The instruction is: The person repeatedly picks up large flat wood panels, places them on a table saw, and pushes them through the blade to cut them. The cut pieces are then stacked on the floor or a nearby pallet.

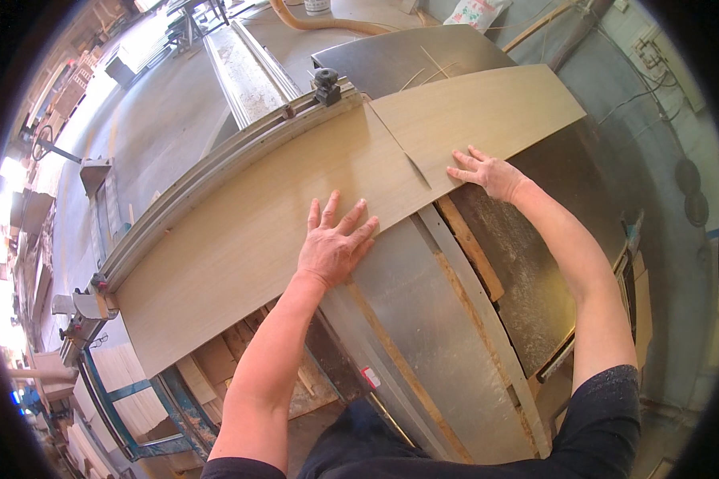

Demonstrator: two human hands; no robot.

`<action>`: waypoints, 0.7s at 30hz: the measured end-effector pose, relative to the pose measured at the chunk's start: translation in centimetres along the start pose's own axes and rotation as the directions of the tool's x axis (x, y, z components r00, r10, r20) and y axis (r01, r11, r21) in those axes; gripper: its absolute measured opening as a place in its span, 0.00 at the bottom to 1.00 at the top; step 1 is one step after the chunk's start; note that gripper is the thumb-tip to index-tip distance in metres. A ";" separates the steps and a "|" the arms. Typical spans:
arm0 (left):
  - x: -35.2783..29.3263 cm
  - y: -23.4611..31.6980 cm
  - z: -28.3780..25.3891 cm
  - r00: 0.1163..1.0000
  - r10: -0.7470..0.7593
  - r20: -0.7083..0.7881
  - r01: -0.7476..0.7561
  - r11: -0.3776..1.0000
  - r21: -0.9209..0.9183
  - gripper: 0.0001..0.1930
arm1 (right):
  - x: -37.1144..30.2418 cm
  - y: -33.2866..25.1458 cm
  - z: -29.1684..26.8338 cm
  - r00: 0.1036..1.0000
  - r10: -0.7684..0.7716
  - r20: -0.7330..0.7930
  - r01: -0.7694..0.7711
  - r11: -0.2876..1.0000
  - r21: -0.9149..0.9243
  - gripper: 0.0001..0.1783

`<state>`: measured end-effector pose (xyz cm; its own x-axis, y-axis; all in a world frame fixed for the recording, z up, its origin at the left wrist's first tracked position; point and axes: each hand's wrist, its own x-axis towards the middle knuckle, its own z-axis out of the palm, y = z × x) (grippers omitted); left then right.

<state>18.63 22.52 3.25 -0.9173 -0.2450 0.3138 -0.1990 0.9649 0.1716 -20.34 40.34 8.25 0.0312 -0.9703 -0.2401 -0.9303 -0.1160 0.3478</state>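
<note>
Two pale wood-grain boards lie end to end across a metal saw table (423, 295), parted by a narrow slit that widens toward me into a dark wedge. My left hand (330, 246) rests spread on the long left board (240, 247), near its close edge. On the right board (487, 104), my right hand (487, 173) lies with fingers stretched out over the near edge, just right of the slit. Neither hand grips anything. Along the far edge of the left board runs a metal fence (216, 182) with a black clamp-like stop (326, 86) on it.
A steel side table (415, 49) with thin offcut strips stands beyond the right board. A wooden strip (471, 247) lies in the gap beside the saw table. At the lower left is a blue metal frame (140, 391). An orange hose (327, 24) crosses the floor behind.
</note>
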 end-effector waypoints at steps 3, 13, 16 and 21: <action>0.0 -0.1 0.0 1.000 0.005 -0.003 -0.005 1.000 0.009 0.20 | 0.0 -0.1 0.0 1.000 0.007 -0.005 -0.007 1.000 0.000 0.51; 0.0 -0.3 0.3 1.000 0.017 -0.006 -0.017 1.000 0.026 0.20 | -0.5 0.4 0.8 0.998 0.055 0.024 -0.054 0.997 -0.049 0.51; 0.0 -0.3 0.3 1.000 0.012 -0.002 -0.012 1.000 0.016 0.20 | -1.0 1.0 1.2 0.995 0.091 0.030 -0.089 0.994 -0.061 0.50; -0.1 -0.1 0.4 1.000 -0.002 0.006 0.002 1.000 0.017 0.21 | -2.0 1.6 2.4 0.990 0.135 0.027 -0.132 0.987 -0.093 0.52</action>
<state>18.59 22.44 2.85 -0.9190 -0.2463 0.3080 -0.2063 0.9659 0.1566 -22.77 42.57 7.15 -0.1045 -0.9709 -0.2155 -0.8883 -0.0063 0.4592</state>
